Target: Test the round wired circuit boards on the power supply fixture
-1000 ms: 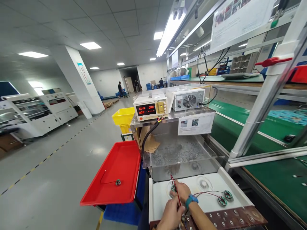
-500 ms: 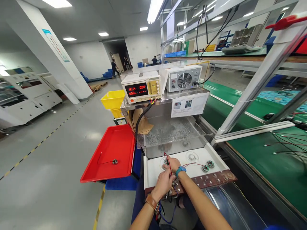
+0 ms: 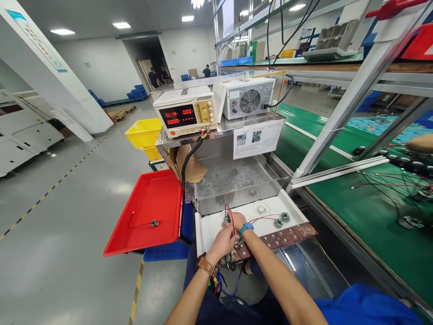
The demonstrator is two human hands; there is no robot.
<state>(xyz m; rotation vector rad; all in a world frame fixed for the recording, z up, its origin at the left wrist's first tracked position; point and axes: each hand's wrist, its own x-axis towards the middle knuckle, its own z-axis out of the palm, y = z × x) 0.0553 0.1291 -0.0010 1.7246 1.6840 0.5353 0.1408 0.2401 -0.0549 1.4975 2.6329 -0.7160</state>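
Note:
My right hand [image 3: 237, 221] is closed around a small round motor stator [image 3: 226, 218] with green and copper-coloured parts, over the left end of the white work tray [image 3: 248, 219]. A red wire [image 3: 231, 211] loops up from it and down toward my left hand [image 3: 221, 244]. The fingers of that hand are pinched on the wire, just above a brown strip with metal studs [image 3: 270, 241]. Two more wired stators [image 3: 278, 222] lie in the tray, right of my right wrist. What the fingertips touch at the strip is partly hidden.
A red tray [image 3: 144, 234] with one wired stator [image 3: 154, 223] stands at left. Behind the work tray, a power supply [image 3: 184, 113] with lit red digits sits on a metal shelf. A green conveyor [image 3: 358, 221] with wired parts runs along the right; blue clothing [image 3: 368, 307] shows lower right.
The view has shifted, so the bench appears further left and higher. Blue clothing and part of a person's arm have come into view at right. Both hands keep nearly the same grip.

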